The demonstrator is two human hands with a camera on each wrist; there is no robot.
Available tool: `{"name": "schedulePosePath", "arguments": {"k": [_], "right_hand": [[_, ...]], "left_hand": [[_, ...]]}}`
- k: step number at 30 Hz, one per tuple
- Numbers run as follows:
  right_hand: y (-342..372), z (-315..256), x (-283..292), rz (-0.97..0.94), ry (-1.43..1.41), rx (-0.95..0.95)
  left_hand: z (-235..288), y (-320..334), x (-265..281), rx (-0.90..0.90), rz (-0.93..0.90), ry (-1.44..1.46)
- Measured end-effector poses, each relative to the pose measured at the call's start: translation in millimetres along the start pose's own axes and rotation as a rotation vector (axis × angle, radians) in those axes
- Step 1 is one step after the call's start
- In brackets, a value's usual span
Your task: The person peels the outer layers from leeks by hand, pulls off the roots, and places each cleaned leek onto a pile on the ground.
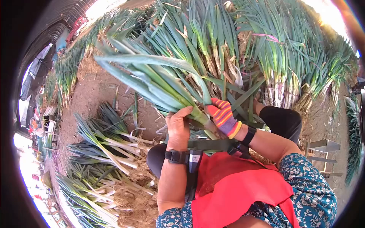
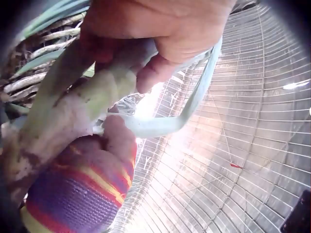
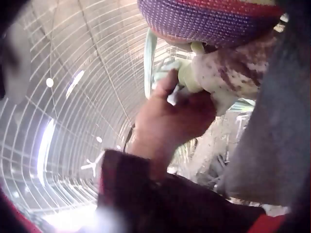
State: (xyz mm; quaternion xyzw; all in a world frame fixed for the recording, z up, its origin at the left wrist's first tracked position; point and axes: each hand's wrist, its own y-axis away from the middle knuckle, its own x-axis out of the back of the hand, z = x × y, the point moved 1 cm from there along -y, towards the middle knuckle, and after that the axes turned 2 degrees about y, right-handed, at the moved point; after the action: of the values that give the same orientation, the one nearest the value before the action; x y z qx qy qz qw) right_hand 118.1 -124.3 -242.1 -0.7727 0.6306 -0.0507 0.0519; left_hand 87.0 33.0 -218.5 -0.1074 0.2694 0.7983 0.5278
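A thick green onion (image 1: 161, 88) slants across the person's lap in the head view, its leaves fanning up and left. The bare left hand (image 1: 178, 127) grips it where the leaves meet the stalk, thumb on top. On the right hand (image 1: 225, 118) is a striped glove with bare fingertips. Those fingertips pinch a long leaf (image 1: 205, 90) that arches over and bends down beside the stalk. The left wrist view shows the gloved thumb (image 2: 119, 130) against this leaf, close to the pale stalk (image 2: 63, 114). The stalk's lower end is partly hidden behind the glove.
Loose green onions with white stalks and roots (image 1: 129, 159) lie in a pile on the dirt floor at the left. Upright bundles (image 1: 281, 64) stand ahead, one with a pink tie (image 1: 269, 37). A red apron (image 1: 243, 182) covers the lap; a metal stool (image 1: 324, 146) is at the right.
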Motion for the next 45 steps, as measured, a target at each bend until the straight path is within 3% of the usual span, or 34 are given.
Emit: {"name": "schedulePosePath", "arguments": {"k": [1, 3, 5, 7, 9, 10, 11, 13, 14, 16, 18, 22, 23, 25, 27, 29, 30, 32, 33, 35, 36, 37, 39, 41, 43, 44, 45], "right_hand": [[-2, -7, 0, -0.032, -0.337, -0.211], [-4, -24, 1, 0.001, -0.431, -0.223], [-11, -42, 13, -0.036, -0.655, -0.367], [-26, -50, 41, -0.131, -0.85, -0.602], [-27, -44, 73, -0.401, -0.661, -0.494], [-26, -21, 94, -0.426, -0.387, -0.453], [-21, 24, 117, -0.489, 0.005, -0.267], [-8, 82, 145, -0.53, 0.66, 0.084], [1, 80, 142, -0.523, 0.917, 0.259], [20, 54, 130, -0.439, 1.438, 0.376], [6, 2, 82, -0.539, 0.866, 0.252], [1, -48, 6, -0.733, 0.581, 0.301], [-1, -50, -4, -0.726, 0.754, 0.19], [6, -50, -8, -0.508, 0.912, 0.343], [14, -38, -11, -0.456, 0.942, 0.404], [19, -28, -12, -0.394, 0.971, 0.457], [19, -24, -12, -0.43, 0.851, 0.36], [12, -27, -7, -0.558, 0.73, 0.109], [5, -18, -5, -0.558, 0.731, 0.104], [-6, -8, -4, -0.581, 0.171, -0.045], [-8, -4, 0, -0.575, 0.055, -0.146], [-12, -8, -3, -0.576, 0.058, -0.146], [-21, -14, -14, -0.544, -0.249, -0.178], [-33, -33, -18, -0.605, -0.263, -0.223], [-43, -46, -23, -0.693, 0.303, 0.032], [-43, -47, -29, -0.715, 0.122, -0.019], [-42, -48, -28, -0.716, 0.12, -0.023]], "left_hand": [[0, -1, 1, -0.07, -0.069, 0.108], [5, 1, 3, -0.135, -0.131, 0.22], [22, 8, 2, -0.25, -0.154, 0.285], [39, 12, 16, -0.25, -0.183, 0.303], [51, 11, 31, -0.266, -0.181, 0.334], [59, 18, 29, -0.295, -0.2, 0.348], [61, 20, 33, -0.307, -0.19, 0.344], [58, 21, 40, -0.342, -0.222, 0.28], [58, 20, 45, -0.327, -0.287, 0.236], [55, 19, 42, -0.327, -0.326, 0.242], [46, 22, 39, -0.316, -0.351, 0.227], [36, 14, 30, -0.235, -0.456, 0.306], [36, 15, 26, -0.234, -0.46, 0.31], [36, 19, 18, -0.328, -0.234, 0.252], [32, 20, 11, -0.356, -0.272, 0.222], [23, 11, 14, -0.235, -0.194, 0.224], [20, 7, 13, -0.203, -0.072, 0.206], [18, 6, 13, -0.195, -0.074, 0.287], [17, 5, 15, -0.193, -0.069, 0.364], [21, 5, 12, -0.169, -0.126, 0.379], [24, 6, 8, -0.181, -0.161, 0.404], [26, 8, 5, -0.193, -0.196, 0.43], [21, 4, 12, -0.216, -0.249, 0.379], [24, 12, 5, -0.32, -0.185, 0.287], [24, 6, 11, -0.277, -0.227, 0.329], [23, 4, 15, -0.228, -0.268, 0.375], [22, 3, 18, -0.225, -0.264, 0.375]]}}
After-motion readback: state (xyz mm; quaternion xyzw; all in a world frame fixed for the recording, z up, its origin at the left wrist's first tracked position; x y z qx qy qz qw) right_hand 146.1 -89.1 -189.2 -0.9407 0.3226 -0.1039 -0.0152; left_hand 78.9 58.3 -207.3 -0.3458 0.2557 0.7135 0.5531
